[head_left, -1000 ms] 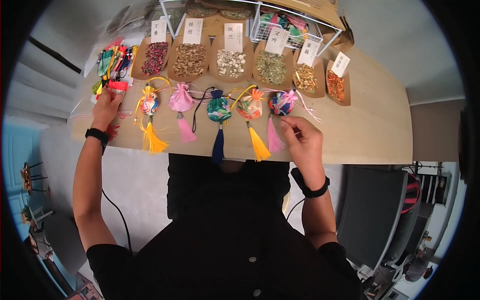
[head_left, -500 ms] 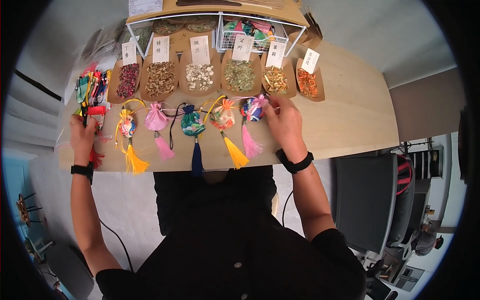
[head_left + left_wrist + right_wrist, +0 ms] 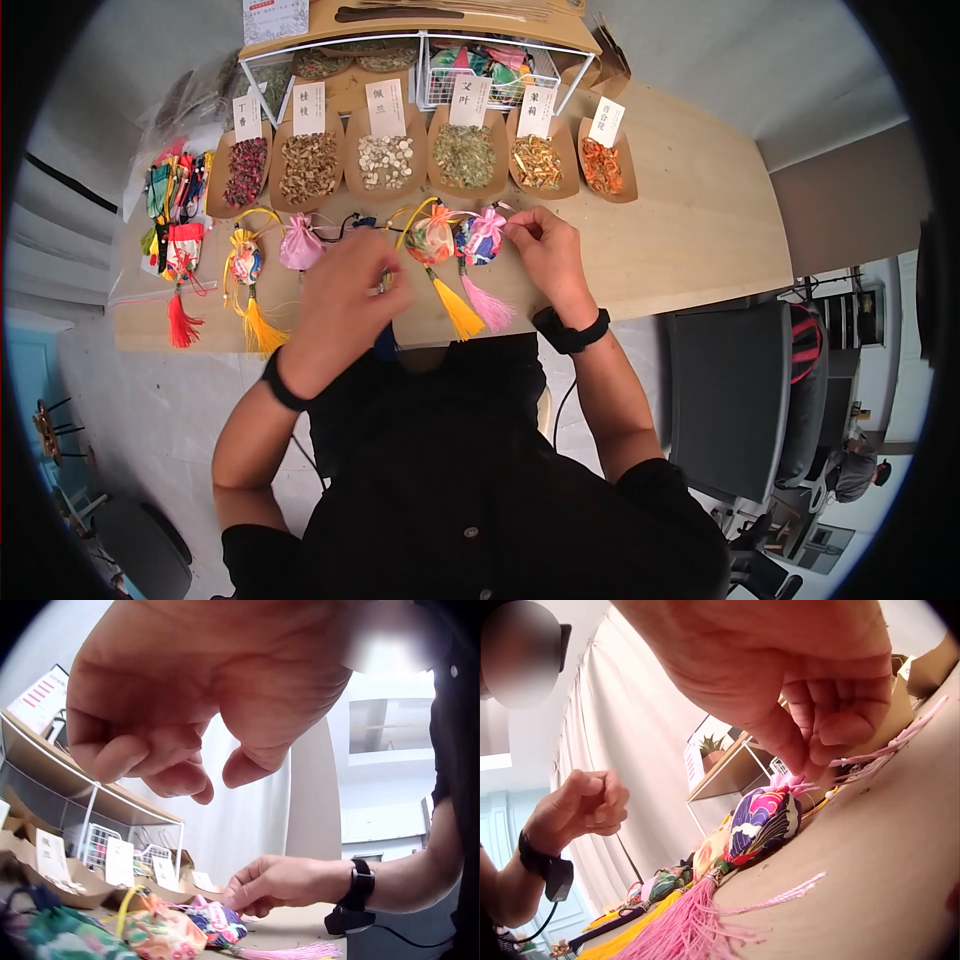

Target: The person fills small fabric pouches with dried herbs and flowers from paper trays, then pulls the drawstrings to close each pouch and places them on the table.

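Hands (image 3: 350, 300) (image 3: 547, 250) closer together, red-tasselled sachet (image 3: 185, 240) uncovered

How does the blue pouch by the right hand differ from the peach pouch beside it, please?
The blue pouch has a pink tassel; the peach pouch has a yellow tassel. The right hand is at the blue pouch's neck; no hand touches the peach pouch. Both are gathered at the top.

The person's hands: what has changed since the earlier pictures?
The left hand has come away from the red sachet and swung rightward, seemingly empty. The right hand has moved forward from the lower edge of the blue sachet and pinches its pink cord. The herb trays stayed put.
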`<act>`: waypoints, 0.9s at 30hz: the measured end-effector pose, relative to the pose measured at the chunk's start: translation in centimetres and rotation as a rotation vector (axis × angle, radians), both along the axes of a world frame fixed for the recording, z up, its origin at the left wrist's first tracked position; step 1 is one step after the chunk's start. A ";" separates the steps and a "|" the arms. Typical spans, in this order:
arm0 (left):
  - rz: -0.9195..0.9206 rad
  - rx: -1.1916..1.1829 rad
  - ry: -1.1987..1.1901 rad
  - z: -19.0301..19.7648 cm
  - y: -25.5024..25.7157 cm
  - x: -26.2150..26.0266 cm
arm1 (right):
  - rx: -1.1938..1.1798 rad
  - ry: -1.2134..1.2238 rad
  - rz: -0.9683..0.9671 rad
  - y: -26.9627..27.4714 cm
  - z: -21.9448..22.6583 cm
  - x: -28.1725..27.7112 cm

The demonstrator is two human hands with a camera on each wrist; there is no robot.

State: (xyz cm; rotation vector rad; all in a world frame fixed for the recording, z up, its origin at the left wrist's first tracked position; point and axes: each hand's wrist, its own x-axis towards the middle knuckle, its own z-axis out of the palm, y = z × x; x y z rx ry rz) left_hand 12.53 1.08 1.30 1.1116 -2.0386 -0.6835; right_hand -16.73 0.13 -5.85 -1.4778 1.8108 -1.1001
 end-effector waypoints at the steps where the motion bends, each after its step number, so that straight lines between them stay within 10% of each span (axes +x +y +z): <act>1: -0.036 -0.027 -0.026 -0.6 -0.5 -1.6 | -0.009 0.006 -0.012 0.3 0.1 0.0; 13: 0.009 -0.215 -0.573 -7.6 -3.7 -12.5 | 0.070 -0.002 0.098 -0.2 0.2 0.3; 22: -0.020 -0.156 -0.206 -6.4 -1.6 -11.8 | -0.096 -0.106 0.072 2.4 1.1 -0.1; 27: -0.163 0.384 0.238 -4.1 -3.4 -9.9 | -0.472 0.189 0.120 5.4 4.3 0.5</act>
